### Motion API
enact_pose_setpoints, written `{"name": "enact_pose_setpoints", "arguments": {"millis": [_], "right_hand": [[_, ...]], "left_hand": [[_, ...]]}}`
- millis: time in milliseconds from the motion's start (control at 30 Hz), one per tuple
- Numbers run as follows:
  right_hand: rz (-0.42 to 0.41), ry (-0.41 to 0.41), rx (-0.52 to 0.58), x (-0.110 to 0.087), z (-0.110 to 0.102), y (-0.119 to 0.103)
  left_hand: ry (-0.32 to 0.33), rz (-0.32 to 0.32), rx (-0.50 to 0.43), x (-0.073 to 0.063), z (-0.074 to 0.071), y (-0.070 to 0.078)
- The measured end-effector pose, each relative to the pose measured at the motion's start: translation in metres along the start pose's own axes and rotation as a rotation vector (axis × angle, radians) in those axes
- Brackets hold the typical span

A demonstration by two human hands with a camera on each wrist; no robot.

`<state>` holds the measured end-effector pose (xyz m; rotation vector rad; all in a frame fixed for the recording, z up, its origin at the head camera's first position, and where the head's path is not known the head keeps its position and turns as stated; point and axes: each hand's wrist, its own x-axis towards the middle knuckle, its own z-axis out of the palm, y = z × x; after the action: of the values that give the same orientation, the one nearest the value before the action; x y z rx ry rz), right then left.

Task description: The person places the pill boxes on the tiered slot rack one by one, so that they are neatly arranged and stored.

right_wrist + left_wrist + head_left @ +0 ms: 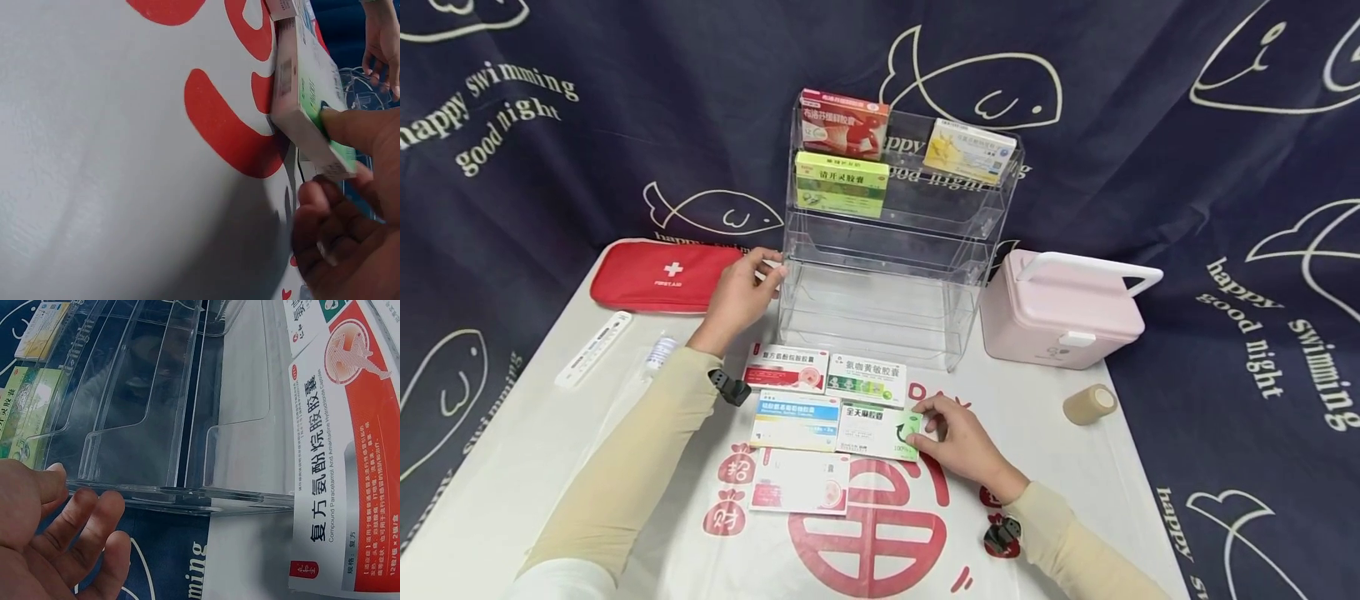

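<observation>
We seem to be picking up the white-and-green cardboard box [871, 430], six o'clock from the clear plastic tiered rack [872, 300]; our right hand [964, 446] pinches it, our left hand [741, 292] has fingers loosely parted; lifting calls for firmness

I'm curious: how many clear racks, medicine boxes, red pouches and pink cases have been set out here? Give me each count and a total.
Clear rack: 1
Medicine boxes: 8 (3 in the rack, 5 in front of it)
Red pouch: 1
Pink case: 1
Total: 11
</observation>
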<state>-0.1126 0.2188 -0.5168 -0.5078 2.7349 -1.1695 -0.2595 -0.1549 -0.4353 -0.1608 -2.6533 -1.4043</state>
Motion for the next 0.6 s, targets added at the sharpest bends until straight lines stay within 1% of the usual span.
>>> {"name": "enact_pose_setpoints", "arguments": {"millis": [133,267,400,600], "right_hand": [[-0.032,0.064,0.032,-0.0013,-0.0006,0.0001],[-0.117,0.114,0.04,-0.002,0.0009,0.0037],[-0.202,0.125,0.045,-0.0025,0.0009,0.0054],[-0.295,0.109,0.093,-0.0045,-0.0012,0.0071]], "left_hand": [[-0.001,-0.006,0.003,0.0005,0.0005,0.0003],[-0.006,-0.012,0.009,0.0005,0.0005,0.0008],[-0.008,-0.016,0.014,-0.0001,0.0001,0.0013],[-0.007,-0.01,0.011,-0.0012,-0.0005,0.0013]]}}
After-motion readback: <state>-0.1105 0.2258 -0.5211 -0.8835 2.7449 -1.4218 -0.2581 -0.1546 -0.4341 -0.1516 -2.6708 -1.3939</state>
